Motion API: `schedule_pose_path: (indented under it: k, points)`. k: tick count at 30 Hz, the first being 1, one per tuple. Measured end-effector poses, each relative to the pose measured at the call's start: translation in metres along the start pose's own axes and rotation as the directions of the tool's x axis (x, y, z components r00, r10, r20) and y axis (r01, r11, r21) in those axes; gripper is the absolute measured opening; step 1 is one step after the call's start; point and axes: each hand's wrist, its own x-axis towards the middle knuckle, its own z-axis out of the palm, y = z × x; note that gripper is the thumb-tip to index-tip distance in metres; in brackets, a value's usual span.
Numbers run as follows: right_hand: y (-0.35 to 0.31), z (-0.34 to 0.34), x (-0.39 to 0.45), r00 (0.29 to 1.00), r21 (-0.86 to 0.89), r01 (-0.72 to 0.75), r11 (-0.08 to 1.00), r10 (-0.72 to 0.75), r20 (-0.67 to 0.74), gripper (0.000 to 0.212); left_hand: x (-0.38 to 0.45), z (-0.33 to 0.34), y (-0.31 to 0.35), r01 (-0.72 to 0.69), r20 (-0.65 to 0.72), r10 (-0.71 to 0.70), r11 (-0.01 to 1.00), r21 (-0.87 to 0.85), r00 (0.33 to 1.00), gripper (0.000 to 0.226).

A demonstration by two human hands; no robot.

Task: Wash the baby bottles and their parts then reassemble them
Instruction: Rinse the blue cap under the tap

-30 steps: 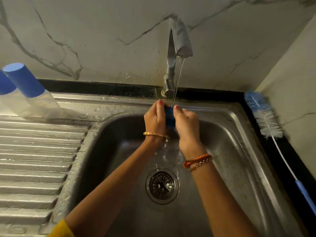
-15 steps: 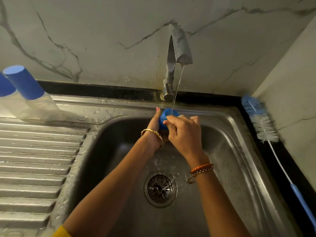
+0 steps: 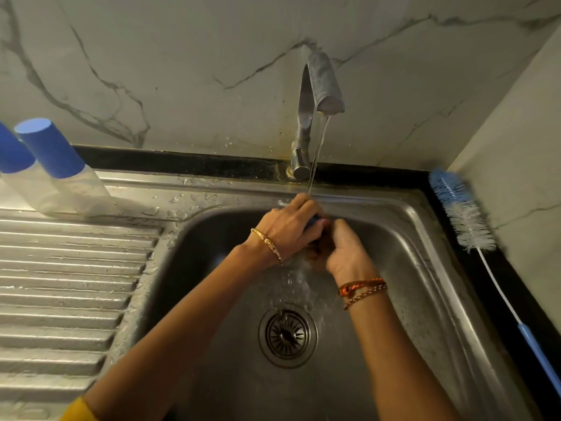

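Both hands are meeting over the far side of the sink (image 3: 431, 268), under a thin stream of water (image 3: 317, 153) that is falling from the tap (image 3: 303, 117). The left hand (image 3: 288, 226) is curling its grip around a small blue bottle part (image 3: 312, 221), of which only a sliver is showing between the fingers. The right hand (image 3: 343, 247) is pressing in against it from the near right, fingers bent; whether its grip is closing on the part itself is not clear. Water is splashing below the hands, above the drain (image 3: 287, 335). At the far left, two capped baby bottles (image 3: 60, 165) are standing on the wet tabletop beside the ridged draining board (image 3: 66, 284). A bottle brush (image 3: 461, 211) is lying along the right edge of the sink.
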Motion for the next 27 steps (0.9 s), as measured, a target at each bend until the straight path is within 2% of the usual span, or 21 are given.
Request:
schedule_pose_path:
  k: [1,3,4,5,6,7,8,9,10,11,12,14,16,17,20,22,25,26,27]
  points:
    - [-0.002,0.001,0.0,1.0,-0.007,-0.005,1.0,0.005,0.026,0.024,-0.004,0.002,-0.003,0.024,-0.052,-0.028,0.997,-0.077,0.998,0.061]
    - [-0.004,0.002,0.0,0.993,-0.026,0.072,0.997,-0.069,0.094,0.015,-0.01,0.009,-0.003,0.147,-0.147,-0.201,0.939,-0.311,0.969,0.056]
    - [-0.003,0.003,0.0,0.978,-0.095,0.164,0.982,-0.15,0.145,0.013,-0.011,0.013,0.0,0.217,-0.162,-0.332,0.845,-0.488,0.929,0.049]
    - [-0.001,0.006,-0.003,0.951,-0.212,0.269,0.94,-0.224,0.213,0.017,-0.01,0.015,0.005,0.273,-0.129,-0.476,0.683,-0.677,0.87,0.035]
    - [0.002,0.007,-0.006,0.916,-0.372,0.385,0.845,-0.299,0.268,0.026,-0.007,0.016,0.012,0.317,-0.025,-0.605,0.451,-0.834,0.796,0.022]
    - [0.004,0.007,-0.008,0.866,-0.549,0.5,0.67,-0.397,0.304,0.034,-0.004,0.015,0.016,0.341,0.118,-0.703,0.186,-0.921,0.701,0.017]
    - [0.005,0.004,-0.008,0.778,-0.71,0.581,0.398,-0.529,0.34,0.039,-0.001,0.013,0.019,0.339,0.271,-0.754,-0.068,-0.938,0.598,0.017]
    - [0.005,0.001,-0.008,0.65,-0.801,0.59,0.101,-0.647,0.398,0.04,0.001,0.008,0.021,0.31,0.413,-0.759,-0.288,-0.906,0.503,0.021]
    - [0.004,-0.002,-0.01,0.536,-0.822,0.56,-0.104,-0.711,0.455,0.039,0.001,0.002,0.023,0.285,0.524,-0.734,-0.44,-0.852,0.432,0.027]
    - [0.002,-0.003,-0.012,0.471,-0.814,0.548,-0.194,-0.732,0.491,0.04,0.001,-0.002,0.024,0.283,0.596,-0.699,-0.525,-0.803,0.395,0.032]
    - [0.001,-0.004,-0.013,0.467,-0.803,0.563,-0.196,-0.726,0.505,0.041,0.0,-0.007,0.026,0.29,0.641,-0.665,-0.572,-0.767,0.383,0.035]
    - [0.002,-0.005,-0.013,0.52,-0.765,0.638,-0.082,-0.687,0.507,0.039,-0.002,-0.012,0.027,0.285,0.671,-0.627,-0.611,-0.739,0.396,0.037]
    - [0.004,-0.007,-0.013,0.527,-0.701,0.712,0.035,-0.687,0.5,0.032,-0.003,-0.014,0.022,0.315,0.672,-0.622,-0.595,-0.74,0.402,0.037]
    - [0.005,-0.009,-0.014,0.505,-0.673,0.737,0.053,-0.705,0.497,0.029,-0.002,-0.014,0.02,0.353,0.675,-0.62,-0.576,-0.738,0.4,0.037]
    - [0.007,-0.012,-0.015,0.422,-0.657,0.754,0.022,-0.782,0.459,0.022,-0.001,-0.011,0.016,0.475,0.688,-0.624,-0.509,-0.718,0.371,0.037]
    - [0.009,-0.012,-0.015,0.419,-0.674,0.738,0.023,-0.799,0.431,0.02,-0.001,-0.007,0.015,0.496,0.685,-0.634,-0.491,-0.716,0.361,0.034]
    - [0.012,-0.015,-0.016,0.451,-0.738,0.674,-0.011,-0.785,0.424,0.02,-0.007,0.002,0.013,0.524,0.629,-0.738,-0.446,-0.726,0.243,0.022]
    - [0.013,-0.016,-0.016,0.432,-0.724,0.69,-0.001,-0.802,0.412,0.019,-0.01,0.004,0.012,0.519,0.613,-0.761,-0.443,-0.731,0.213,0.018]
    - [0.014,-0.015,-0.018,0.38,-0.693,0.721,0.004,-0.838,0.391,0.02,-0.014,0.005,0.011,0.506,0.611,-0.765,-0.452,-0.735,0.204,0.016]
